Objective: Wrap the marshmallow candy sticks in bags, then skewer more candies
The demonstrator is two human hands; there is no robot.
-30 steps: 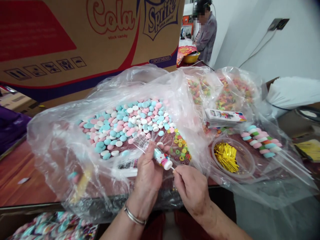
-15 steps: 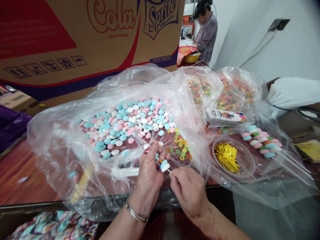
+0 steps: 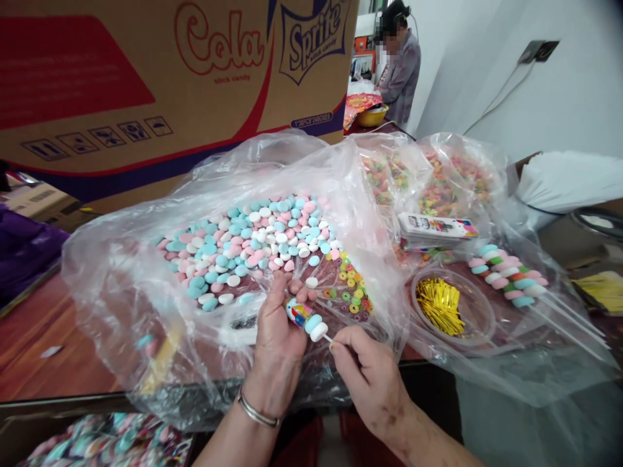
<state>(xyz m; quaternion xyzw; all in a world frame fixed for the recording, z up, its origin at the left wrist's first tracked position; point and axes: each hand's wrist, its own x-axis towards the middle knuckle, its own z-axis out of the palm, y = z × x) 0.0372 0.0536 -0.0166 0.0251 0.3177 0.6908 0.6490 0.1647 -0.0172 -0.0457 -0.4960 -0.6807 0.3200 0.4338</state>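
My left hand (image 3: 280, 334) is turned palm up, its fingers loosely curled beneath a candy stick (image 3: 315, 327). Pale blue and white round candies show at the stick's lower end, and a colourful printed wrap or label lies around its upper part. My right hand (image 3: 367, 370) pinches the thin white stick just below the lowest candy. Beyond the hands, pink, blue and white candies (image 3: 243, 243) are spread on clear plastic. Small ring candies (image 3: 354, 285) lie beside them. Over to the right is a clear round tub (image 3: 487, 324) with gold twist ties (image 3: 440, 306).
Finished-looking candy sticks (image 3: 509, 275) lie at the right beside a stack of printed cards (image 3: 435, 227). Behind stand bags of gummy candy (image 3: 452, 178) and a large cardboard box (image 3: 204, 84). Wrapped candies (image 3: 111, 441) fill a box at lower left. A person (image 3: 402, 71) works farther back.
My left hand has loosened and turned more palm up, so the printed wrap on the candy stick shows. My right hand keeps its pinch on the stick.
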